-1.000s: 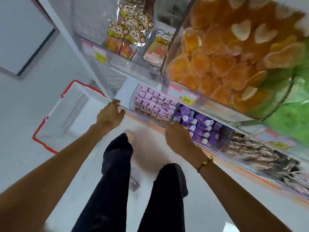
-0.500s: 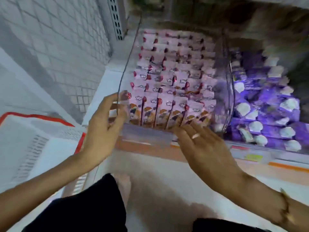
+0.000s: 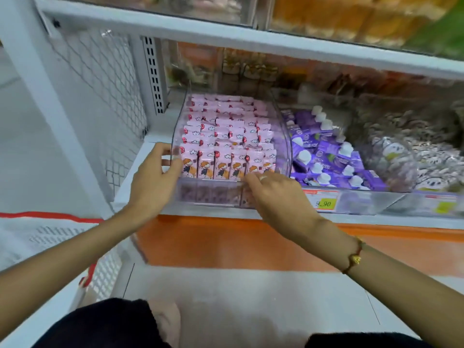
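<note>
A person crouches at a low store shelf [image 3: 153, 131], both hands on a clear bin [image 3: 208, 195] packed with rows of pink packets [image 3: 226, 146]. The bin sits at the left end of the shelf, with its front wall at the shelf's front edge. The left hand [image 3: 155, 182] grips the bin's front left corner, fingers curled round the side wall. The right hand [image 3: 276, 194] has its fingers hooked over the front wall's top edge, towards the right.

There is open shelf to the left of the bin, up to a white mesh side panel [image 3: 100, 79]. The upper shelf board [image 3: 226, 23] hangs above the bin. In front is open floor above an orange base band [image 3: 226, 242].

A second bin of purple packets [image 3: 331, 156] presses against the right wall, and a third bin of white and black packets [image 3: 414, 156] lies beyond it. A yellow price tag [image 3: 324, 203] sits just right of the right hand. A white basket with a red rim [image 3: 37, 237] stands on the floor at the left.

Half a second earlier both hands were spread open just short of the bin; now they have closed on it.
</note>
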Tool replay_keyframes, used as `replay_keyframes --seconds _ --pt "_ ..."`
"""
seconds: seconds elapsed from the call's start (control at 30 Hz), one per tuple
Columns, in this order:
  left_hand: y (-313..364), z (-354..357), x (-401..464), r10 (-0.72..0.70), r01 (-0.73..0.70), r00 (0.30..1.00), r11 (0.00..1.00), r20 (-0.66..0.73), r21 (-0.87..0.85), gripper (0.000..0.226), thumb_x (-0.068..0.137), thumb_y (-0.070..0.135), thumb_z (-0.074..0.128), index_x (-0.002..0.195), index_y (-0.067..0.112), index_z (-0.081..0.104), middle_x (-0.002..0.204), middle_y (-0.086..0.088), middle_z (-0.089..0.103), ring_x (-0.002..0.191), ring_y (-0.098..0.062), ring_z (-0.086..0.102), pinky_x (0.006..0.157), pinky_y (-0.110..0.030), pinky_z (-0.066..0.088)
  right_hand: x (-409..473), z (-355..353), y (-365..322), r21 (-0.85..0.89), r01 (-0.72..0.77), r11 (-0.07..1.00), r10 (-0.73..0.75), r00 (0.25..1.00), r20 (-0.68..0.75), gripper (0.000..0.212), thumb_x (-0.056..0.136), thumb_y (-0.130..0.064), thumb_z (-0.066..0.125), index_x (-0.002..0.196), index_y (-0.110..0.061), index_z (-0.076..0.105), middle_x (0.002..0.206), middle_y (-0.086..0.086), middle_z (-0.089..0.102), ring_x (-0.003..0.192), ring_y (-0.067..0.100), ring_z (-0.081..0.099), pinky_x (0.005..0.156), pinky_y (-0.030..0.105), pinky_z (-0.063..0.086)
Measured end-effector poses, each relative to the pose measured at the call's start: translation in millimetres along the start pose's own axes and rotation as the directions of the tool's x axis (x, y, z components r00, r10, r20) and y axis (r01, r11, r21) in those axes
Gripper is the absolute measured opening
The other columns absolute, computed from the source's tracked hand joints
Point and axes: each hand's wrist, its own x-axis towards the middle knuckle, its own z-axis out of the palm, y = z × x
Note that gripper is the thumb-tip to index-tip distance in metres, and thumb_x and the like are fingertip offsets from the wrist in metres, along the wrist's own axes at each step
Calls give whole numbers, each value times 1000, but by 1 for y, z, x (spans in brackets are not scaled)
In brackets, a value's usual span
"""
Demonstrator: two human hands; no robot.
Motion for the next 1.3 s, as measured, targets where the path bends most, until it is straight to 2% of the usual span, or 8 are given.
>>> replay_keyframes --seconds 0.1,0.27,0.47,0.63,0.83,0.97,1.13,1.3 --pt "7 4 2 -55 54 998 998 28 20 27 98 31 43 124 27 47 110 8 58 99 -27 61 82 -37 44 -2 -4 1 19 -52 998 52 999 5 31 53 -6 87 70 -10 61 56 2 59 45 21 54 44 20 21" --pt "16 12 -7 -88 88 996 996 -4 21 37 103 34 33 139 29 42 135 -1 55 119 -29 54 99 -42 38 -7 2 -2 105 -96 990 90 994 54 20 69 -3 75 82 -12 62 71 3 65 62 23 59 50 25 28" --pt "23 -2 1 -61 61 998 997 4 52 38 103 34 35 135 23 51 113 -13 66 107 -33 58 93 -45 45 1 -1 3 308 -106 945 95 994 49 10 90 -6 54 98 -11 59 92 4 63 87 24 55 66 24 28" --pt "34 -11 15 -77 78 997 990 -9 119 23 102 35 34 91 23 51 94 -19 65 93 -40 58 86 -44 45 12 -12 7 333 -74 940 77 997 4 12 87 -6 59 98 -8 56 94 7 60 89 26 52 68 28 29" --pt "39 -14 19 -67 69 998 993 -21 93 21 102 34 36 89 24 49 103 -21 66 94 -40 60 93 -49 46 19 -23 14 280 -50 959 49 999 8 17 87 -13 60 103 -9 54 102 5 60 96 26 52 67 26 25" --pt "47 -30 39 -113 116 993 991 -46 61 34 100 34 40 95 13 66 103 -19 68 92 -38 63 89 -48 50 36 -39 13 323 -9 946 21 999 -31 19 84 -12 64 100 -7 56 94 6 59 89 26 52 62 24 17" --pt "49 -42 14 -42 49 998 987 -53 151 37 96 35 43 89 7 65 83 -16 67 85 -36 61 78 -39 45 13 -56 8 335 2 942 -1 1000 -3 18 84 -15 66 99 -10 56 89 3 58 84 27 53 60 32 30" --pt "33 -32 -39 43 -44 999 997 15 63 56 87 49 32 129 22 57 107 -13 68 103 -37 61 93 -50 47 -33 -49 -6 354 -19 935 2 999 48 13 81 -9 70 94 -8 66 80 8 65 75 31 61 60 35 47"
